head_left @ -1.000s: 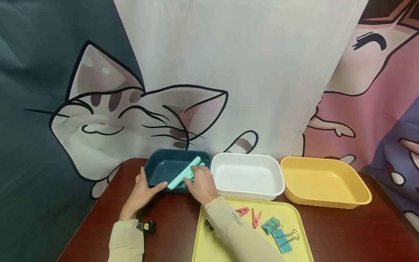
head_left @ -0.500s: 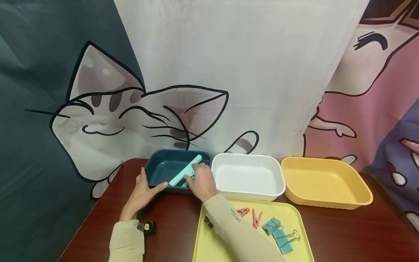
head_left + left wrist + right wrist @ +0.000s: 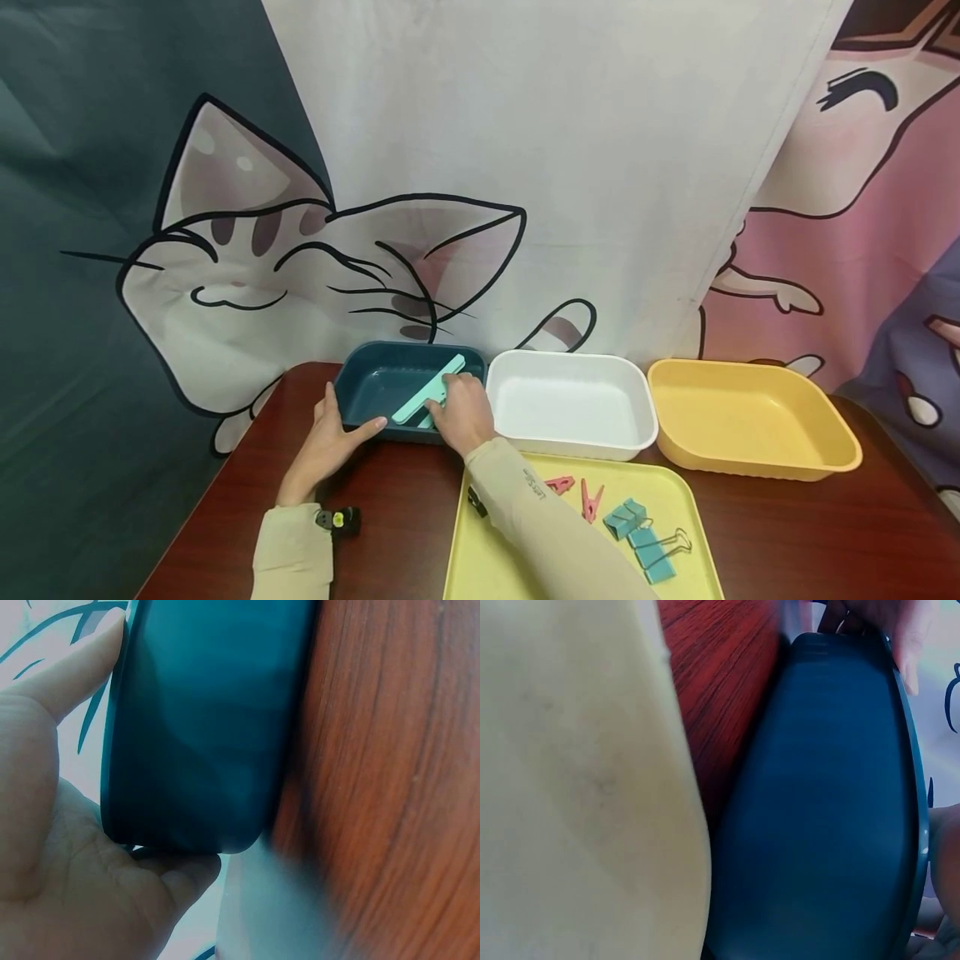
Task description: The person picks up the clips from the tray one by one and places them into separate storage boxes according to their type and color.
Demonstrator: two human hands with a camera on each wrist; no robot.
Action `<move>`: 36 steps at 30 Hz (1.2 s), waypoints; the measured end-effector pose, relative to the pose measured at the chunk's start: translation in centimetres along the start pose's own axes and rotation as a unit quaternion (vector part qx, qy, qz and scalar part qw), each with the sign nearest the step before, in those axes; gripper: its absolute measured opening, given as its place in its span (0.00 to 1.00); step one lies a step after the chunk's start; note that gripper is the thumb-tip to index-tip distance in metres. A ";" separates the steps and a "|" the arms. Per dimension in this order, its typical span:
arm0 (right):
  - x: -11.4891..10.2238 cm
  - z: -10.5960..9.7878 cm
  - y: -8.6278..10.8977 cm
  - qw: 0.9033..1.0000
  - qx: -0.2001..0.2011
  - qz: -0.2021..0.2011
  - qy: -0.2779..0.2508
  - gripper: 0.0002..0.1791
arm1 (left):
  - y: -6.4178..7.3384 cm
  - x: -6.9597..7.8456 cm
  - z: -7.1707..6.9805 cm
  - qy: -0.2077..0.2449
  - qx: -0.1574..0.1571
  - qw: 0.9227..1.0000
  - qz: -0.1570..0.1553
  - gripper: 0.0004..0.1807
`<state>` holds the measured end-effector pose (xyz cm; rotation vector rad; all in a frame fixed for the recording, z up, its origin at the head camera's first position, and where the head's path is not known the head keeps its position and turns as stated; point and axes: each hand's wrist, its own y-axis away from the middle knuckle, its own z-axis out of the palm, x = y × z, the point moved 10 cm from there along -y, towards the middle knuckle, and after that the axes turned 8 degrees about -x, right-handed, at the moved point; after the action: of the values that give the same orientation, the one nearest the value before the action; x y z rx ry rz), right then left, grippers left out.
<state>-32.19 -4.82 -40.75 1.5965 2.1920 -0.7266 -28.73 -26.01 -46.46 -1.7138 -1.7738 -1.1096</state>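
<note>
Mint-green, the long clip [image 3: 429, 389] slants within the dark blue bin [image 3: 367, 393], near side toward far right corner. Nearer, the right hand [image 3: 467, 414], over the bin's right end, seemingly pinches it, grip partly hidden; the left hand [image 3: 324, 443], spread wide, touches the bin's left end.

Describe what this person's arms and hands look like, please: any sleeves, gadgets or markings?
Both left hand and right hand are human and ungloved. Long, pale beige sleeves cover the arms; the right sleeve bears small dark lettering. A small black device with a yellow-green spot sits at the left wrist.
</note>
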 end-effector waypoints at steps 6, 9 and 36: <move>-0.2 0.4 -0.6 1.000 -0.001 -0.007 0.008 0.23 | -0.1 0.0 0.0 0.002 0.002 1.000 0.005 0.69; -0.4 0.5 -0.8 1.000 0.000 -0.017 0.015 0.22 | -0.1 0.0 -0.1 0.000 0.004 1.000 0.008 0.69; -1.0 2.3 -2.4 0.997 -0.064 0.007 0.032 0.16 | -0.1 0.0 0.0 0.000 0.003 1.000 0.009 0.68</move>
<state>-34.23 -7.54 -41.63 1.5906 2.2211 -0.5244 -28.84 -25.95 -46.47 -1.7230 -1.7563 -1.0949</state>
